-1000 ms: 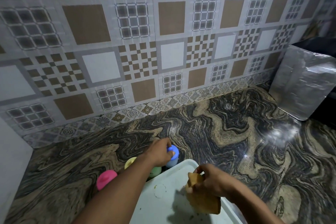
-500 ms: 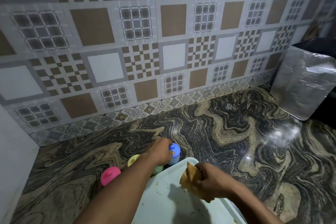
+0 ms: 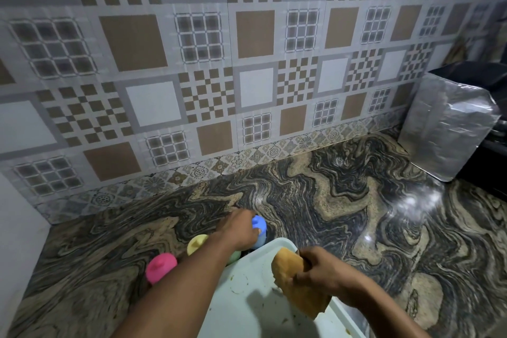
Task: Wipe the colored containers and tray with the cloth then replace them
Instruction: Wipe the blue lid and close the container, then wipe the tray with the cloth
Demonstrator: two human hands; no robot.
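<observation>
**Left hand on the blue container, right hand holding the cloth over the tray**

Lower centre of the frame. The blue container (image 3: pixel 260 228) stands upright on the marbled counter (image 3: pixel 343 217), just beyond the far corner of the white tray (image 3: pixel 247 277). The left hand (image 3: pixel 238 231) covers its left side, fingers curled round the body and the thumb against its near side. Left of it, along the tray's far edge, stand a yellow container (image 3: pixel 196 244) and, partly hidden behind the forearm, a green container (image 3: pixel 234 256). A pink container (image 3: pixel 160 267) stands further to the lower left, apart from the tray. All of these are on the counter, outside the tray.

The right hand (image 3: pixel 323 273) is clenched round a bunched tan cloth (image 3: pixel 295 282). The cloth hangs over the tray's right part, and whether it touches the surface cannot be told. Stains and crumbs mark the tray floor.

At the right edge of the frame, a foil-wrapped box (image 3: pixel 447 129) stands on the counter against the patterned tile wall (image 3: pixel 192 63), which fills the upper half.
</observation>
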